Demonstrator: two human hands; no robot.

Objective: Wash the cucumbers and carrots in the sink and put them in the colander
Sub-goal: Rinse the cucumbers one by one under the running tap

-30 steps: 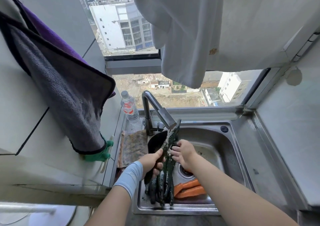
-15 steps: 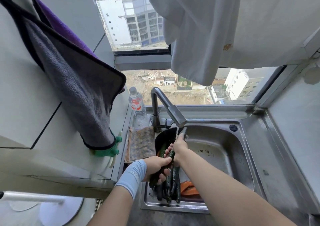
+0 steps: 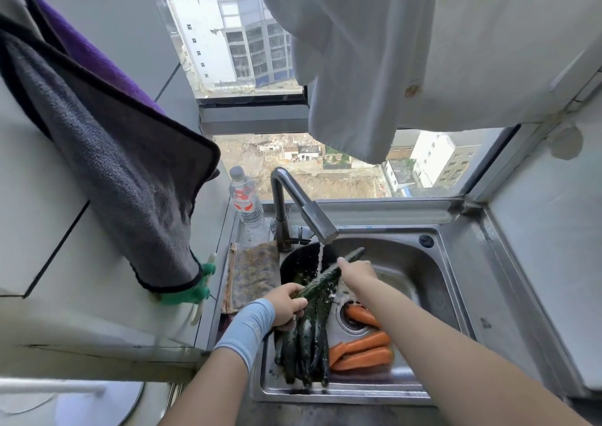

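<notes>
Person stands at the steel sink, tap running. Both hands hold one cucumber slanted under the stream. Left hand, pale blue sleeve on the wrist, has its grip curled tight round the lower end. Right hand has its grip closed on the upper part, back of hand to the camera; the tip pokes out beyond it toward the back of the basin. Water hits the cucumber about mid-length.

Other cucumbers lie bundled in the basin at the front left, wet, ends pointing at the front edge. Carrots lie just right of them, near the front wall, one more beside the drain. Dark round colander sits in the back left corner of the basin, under the tap; something green inside, can't tell what.

Brown rag on the sink's left ledge. Plastic bottle at the back left corner. Grey towel hangs at left, white cloth hangs above the window.
</notes>
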